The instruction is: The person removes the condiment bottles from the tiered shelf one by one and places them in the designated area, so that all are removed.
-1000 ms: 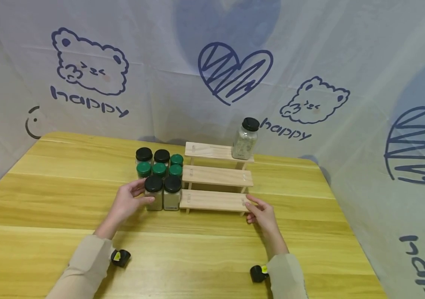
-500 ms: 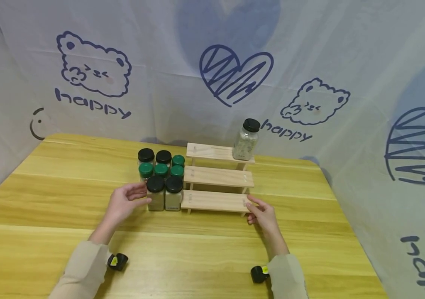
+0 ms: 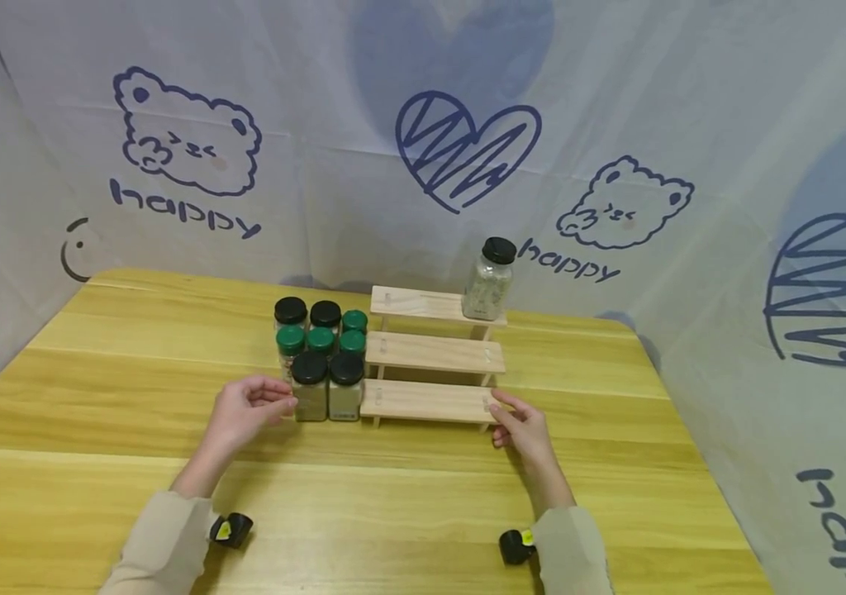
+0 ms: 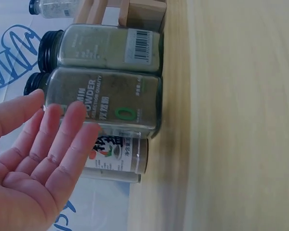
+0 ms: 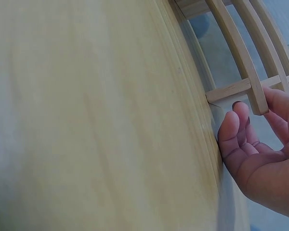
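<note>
My left hand (image 3: 248, 411) lies beside the left front jar, its fingers extended and nearly straight. That black-capped jar (image 4: 101, 98), labelled cumin powder, stands next to another black-capped jar (image 3: 346, 387) of pale powder. Whether the fingertips touch the glass I cannot tell. With thumb and index finger, my right hand (image 3: 523, 426) pinches the right end of the lowest step of a three-tier wooden rack (image 3: 423, 400); its other fingers curl below the plank (image 5: 255, 91). On the top step's right end stands a black-capped jar (image 3: 487, 285) of greenish flakes.
Behind the two front jars stand several more, with green caps (image 3: 320, 339) and black caps (image 3: 325, 313), close against the rack's left side. The wooden table (image 3: 363, 512) extends in front. A printed cloth (image 3: 319, 207) hangs behind it.
My left hand has drawn slightly left and down, away from the front jar, and its fingers have loosened. My right hand stays at the rack's end.
</note>
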Action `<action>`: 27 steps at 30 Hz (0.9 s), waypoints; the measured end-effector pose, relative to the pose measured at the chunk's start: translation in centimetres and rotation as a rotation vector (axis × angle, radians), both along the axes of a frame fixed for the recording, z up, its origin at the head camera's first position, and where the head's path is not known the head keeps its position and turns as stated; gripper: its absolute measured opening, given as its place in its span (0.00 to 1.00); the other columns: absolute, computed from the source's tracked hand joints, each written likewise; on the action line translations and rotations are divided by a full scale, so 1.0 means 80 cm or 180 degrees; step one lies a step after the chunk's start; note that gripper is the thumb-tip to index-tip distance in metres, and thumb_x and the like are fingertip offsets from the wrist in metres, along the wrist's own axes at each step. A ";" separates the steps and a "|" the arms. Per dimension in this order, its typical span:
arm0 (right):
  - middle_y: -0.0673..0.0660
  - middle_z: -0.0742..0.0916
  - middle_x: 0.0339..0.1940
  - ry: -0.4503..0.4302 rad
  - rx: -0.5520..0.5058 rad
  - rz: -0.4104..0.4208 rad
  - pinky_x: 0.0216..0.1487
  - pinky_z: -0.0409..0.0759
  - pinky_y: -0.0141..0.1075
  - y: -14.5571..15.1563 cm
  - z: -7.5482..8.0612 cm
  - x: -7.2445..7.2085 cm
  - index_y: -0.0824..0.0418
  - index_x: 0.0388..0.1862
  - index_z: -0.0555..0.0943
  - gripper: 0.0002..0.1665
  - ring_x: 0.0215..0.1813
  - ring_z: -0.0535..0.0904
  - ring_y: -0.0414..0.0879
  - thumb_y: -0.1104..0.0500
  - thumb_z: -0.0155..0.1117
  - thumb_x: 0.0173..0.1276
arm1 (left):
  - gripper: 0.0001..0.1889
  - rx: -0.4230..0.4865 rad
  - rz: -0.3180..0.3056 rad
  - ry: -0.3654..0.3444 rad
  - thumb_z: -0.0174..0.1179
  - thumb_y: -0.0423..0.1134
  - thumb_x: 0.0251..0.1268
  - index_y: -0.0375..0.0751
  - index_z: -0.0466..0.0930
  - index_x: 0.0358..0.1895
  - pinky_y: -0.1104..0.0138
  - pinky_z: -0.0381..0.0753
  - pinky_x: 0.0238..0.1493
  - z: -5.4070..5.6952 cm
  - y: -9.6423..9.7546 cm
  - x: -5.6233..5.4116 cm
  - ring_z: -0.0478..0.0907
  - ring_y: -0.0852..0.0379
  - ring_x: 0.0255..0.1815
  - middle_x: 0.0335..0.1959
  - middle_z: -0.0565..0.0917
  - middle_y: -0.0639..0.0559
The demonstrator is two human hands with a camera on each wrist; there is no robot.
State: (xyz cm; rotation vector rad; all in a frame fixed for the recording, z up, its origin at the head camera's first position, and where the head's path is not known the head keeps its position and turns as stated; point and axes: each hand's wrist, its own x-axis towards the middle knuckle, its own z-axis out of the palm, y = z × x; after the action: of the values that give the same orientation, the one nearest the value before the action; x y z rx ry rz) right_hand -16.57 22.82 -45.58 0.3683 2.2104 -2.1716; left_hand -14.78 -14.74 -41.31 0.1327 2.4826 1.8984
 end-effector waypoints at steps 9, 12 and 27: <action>0.54 0.80 0.18 0.0127 0.0014 0.0059 0.16 0.75 0.28 0.000 0.000 0.001 0.68 0.53 0.75 0.20 0.14 0.72 0.38 0.65 0.59 0.62 | 0.14 0.0291 -0.0319 -0.0002 0.59 0.30 0.56 0.20 0.75 0.41 0.57 0.80 0.33 0.006 0.019 0.002 0.81 0.52 0.30 0.34 0.80 0.32; 0.54 0.80 0.18 0.0008 0.0068 -0.0007 0.16 0.74 0.28 -0.001 0.001 -0.001 0.69 0.55 0.73 0.21 0.14 0.72 0.39 0.66 0.58 0.62 | 0.13 0.0268 -0.0366 0.0037 0.59 0.30 0.57 0.21 0.75 0.41 0.57 0.80 0.34 0.007 0.028 0.003 0.80 0.48 0.32 0.35 0.80 0.33; 0.52 0.81 0.20 -0.0002 0.0054 0.0032 0.16 0.74 0.28 0.000 0.004 0.001 0.70 0.55 0.72 0.21 0.14 0.72 0.39 0.66 0.57 0.63 | 0.10 0.0060 -0.0471 0.0305 0.61 0.30 0.54 0.26 0.78 0.39 0.70 0.78 0.33 0.014 0.072 0.006 0.79 0.53 0.33 0.35 0.82 0.41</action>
State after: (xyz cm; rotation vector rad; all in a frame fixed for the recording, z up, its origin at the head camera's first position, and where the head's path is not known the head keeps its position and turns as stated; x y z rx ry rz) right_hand -16.50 22.79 -45.24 0.3575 2.2267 -2.1490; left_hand -14.31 -9.02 -40.17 0.4047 2.4364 1.8985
